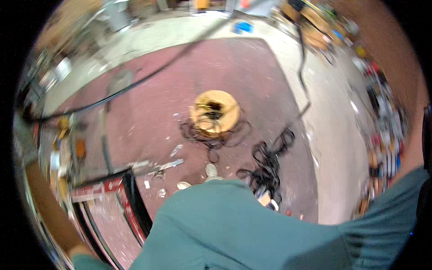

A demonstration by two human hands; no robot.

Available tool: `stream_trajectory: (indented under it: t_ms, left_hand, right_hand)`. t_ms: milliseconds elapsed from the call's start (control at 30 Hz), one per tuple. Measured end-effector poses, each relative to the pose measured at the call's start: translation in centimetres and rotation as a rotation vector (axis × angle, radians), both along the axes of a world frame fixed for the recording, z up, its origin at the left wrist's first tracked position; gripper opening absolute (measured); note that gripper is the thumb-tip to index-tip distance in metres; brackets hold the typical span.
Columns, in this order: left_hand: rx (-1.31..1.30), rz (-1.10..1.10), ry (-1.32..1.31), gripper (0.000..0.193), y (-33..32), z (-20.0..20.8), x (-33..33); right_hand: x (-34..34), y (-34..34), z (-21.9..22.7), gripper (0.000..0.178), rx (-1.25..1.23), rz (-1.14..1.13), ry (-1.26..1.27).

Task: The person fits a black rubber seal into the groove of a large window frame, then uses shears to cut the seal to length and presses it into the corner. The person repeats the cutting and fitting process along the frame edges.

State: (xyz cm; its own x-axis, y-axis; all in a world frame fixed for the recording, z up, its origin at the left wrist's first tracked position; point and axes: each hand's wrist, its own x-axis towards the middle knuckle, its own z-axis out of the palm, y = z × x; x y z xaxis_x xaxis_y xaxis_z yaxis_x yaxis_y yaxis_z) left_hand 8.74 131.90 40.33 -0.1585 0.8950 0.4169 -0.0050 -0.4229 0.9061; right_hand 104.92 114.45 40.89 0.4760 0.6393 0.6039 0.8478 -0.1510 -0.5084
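At the far left rim my left hand, blurred and partly lost in the dark edge, is closed around a black cable. From there the cable runs up and across to the top middle. My right arm is raised along the right side, and its hand lies outside the picture. A second length of black cable hangs from the upper right toward a tangled cable pile on the floor. Ahead of my feet sits a round wooden reel, with loose dark loops around its near side.
A dark red floor area is bordered by pale concrete. At lower left stands a red-and-black frame. Shelves of mixed goods line the right. Scraps lie near my shoe; a blue item lies farther off.
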Motion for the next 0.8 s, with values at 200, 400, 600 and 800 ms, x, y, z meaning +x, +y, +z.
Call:
stream_trajectory:
  t_ms: [200,400,600,800]
  left_hand:
    - [-0.135,-0.232,-0.229,0.048,0.0,-3.3,3.4]
    - [-0.218,0.366,0.349,0.057,1.3,-5.3,-4.8]
    - [-0.304,0.518,0.73,0.053,6.4,-6.3,-15.0]
    - [0.548,1.385,1.885,0.049,11.6,2.2,-35.9]
  right_hand:
    - [0.7,7.1,-1.9,0.039,-0.026,0.242,0.394]
    - [-2.8,22.1,-3.2,0.036,-0.03,0.489,0.69]
    - [-11.3,32.2,-5.4,0.032,-0.12,0.624,0.985]
    - [-26.8,34.6,-4.6,0.039,-0.215,0.878,0.539]
